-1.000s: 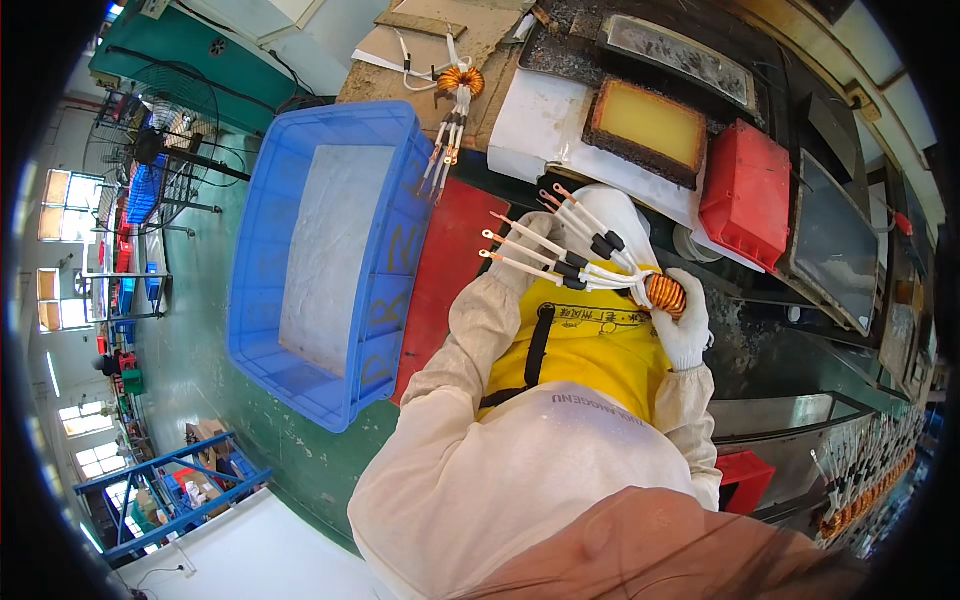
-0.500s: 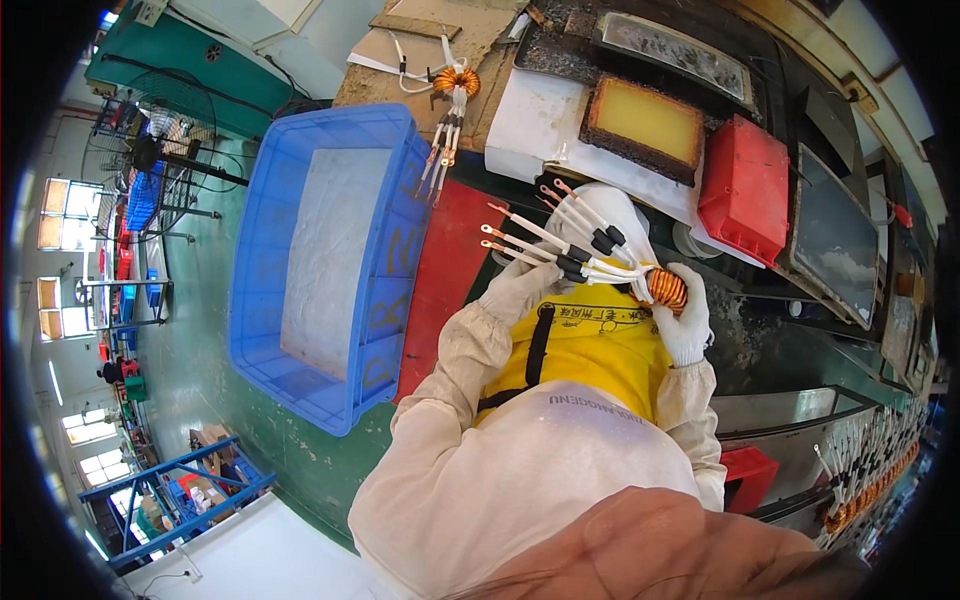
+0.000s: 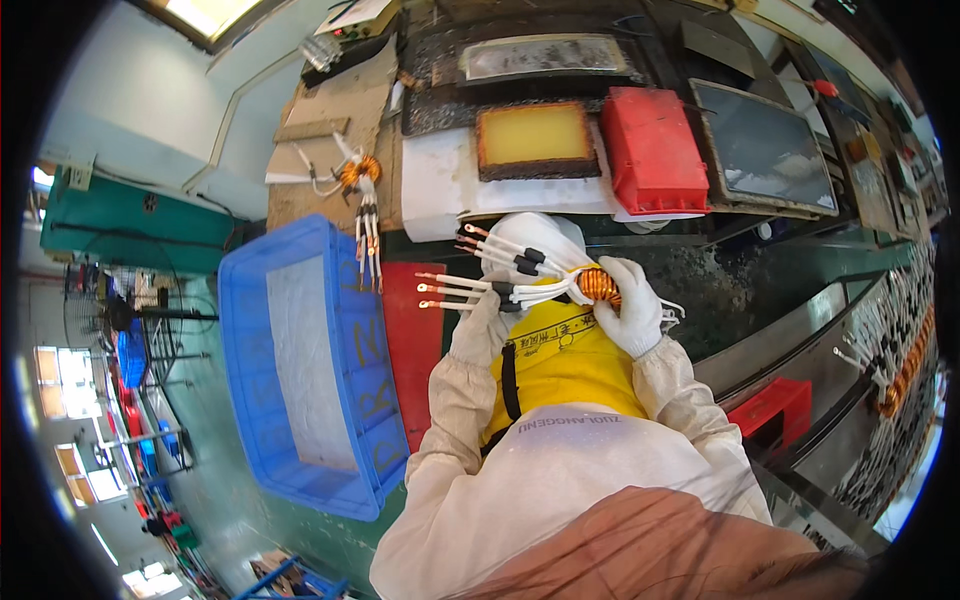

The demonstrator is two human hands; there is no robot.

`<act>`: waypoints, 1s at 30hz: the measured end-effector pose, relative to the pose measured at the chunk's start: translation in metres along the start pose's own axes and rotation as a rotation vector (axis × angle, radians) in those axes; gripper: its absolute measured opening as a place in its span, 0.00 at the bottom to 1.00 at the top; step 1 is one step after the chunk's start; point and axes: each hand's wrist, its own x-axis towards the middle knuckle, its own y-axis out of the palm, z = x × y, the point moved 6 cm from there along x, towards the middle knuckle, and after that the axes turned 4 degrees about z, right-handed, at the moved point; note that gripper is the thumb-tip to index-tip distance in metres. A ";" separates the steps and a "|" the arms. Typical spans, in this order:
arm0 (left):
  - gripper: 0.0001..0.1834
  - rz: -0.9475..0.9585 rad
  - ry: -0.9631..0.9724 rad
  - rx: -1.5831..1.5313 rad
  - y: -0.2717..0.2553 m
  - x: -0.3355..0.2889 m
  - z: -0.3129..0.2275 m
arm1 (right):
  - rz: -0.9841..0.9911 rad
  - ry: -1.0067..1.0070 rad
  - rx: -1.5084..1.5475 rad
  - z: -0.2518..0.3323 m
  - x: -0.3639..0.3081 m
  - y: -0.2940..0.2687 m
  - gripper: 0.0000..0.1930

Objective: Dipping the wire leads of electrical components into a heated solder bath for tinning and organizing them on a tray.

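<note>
A copper-wound ring coil (image 3: 600, 286) is held in front of my lap, its white sleeved leads (image 3: 540, 293) pointing left. The leads carry black bands and end in copper ring lugs. My right hand (image 3: 632, 308), in a white glove, is closed around the coil from the right. With its gloved fingers, my left hand (image 3: 478, 328) pinches the lower leads close to their black bands. Some thin white lead ends stick out beyond my right hand. Another similar coil (image 3: 360, 172) rests on the bench at the upper left, its leads hanging over the edge.
A blue crate (image 3: 385, 400) stands to the left beside a red panel (image 3: 417, 350). Across the bench are a dark-edged tray of yellow material (image 3: 535, 138), a red bin (image 3: 655, 150) and a dark glassy panel (image 3: 765, 145). Several coils line a rack (image 3: 905, 370) at the right.
My view has swung, so bench and crate appear shifted. Both hands keep hold of the coil and its leads, which now lie more level.
</note>
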 end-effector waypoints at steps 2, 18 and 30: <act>0.20 -0.026 -0.017 -0.013 0.003 0.000 -0.001 | -0.015 0.032 -0.007 -0.005 -0.002 0.000 0.29; 0.28 0.116 -0.062 0.029 0.027 0.009 -0.003 | -0.064 -0.071 0.120 0.010 0.043 -0.073 0.29; 0.27 0.088 -0.160 0.104 0.036 0.004 0.002 | -0.095 -0.003 -0.190 -0.057 0.145 -0.119 0.28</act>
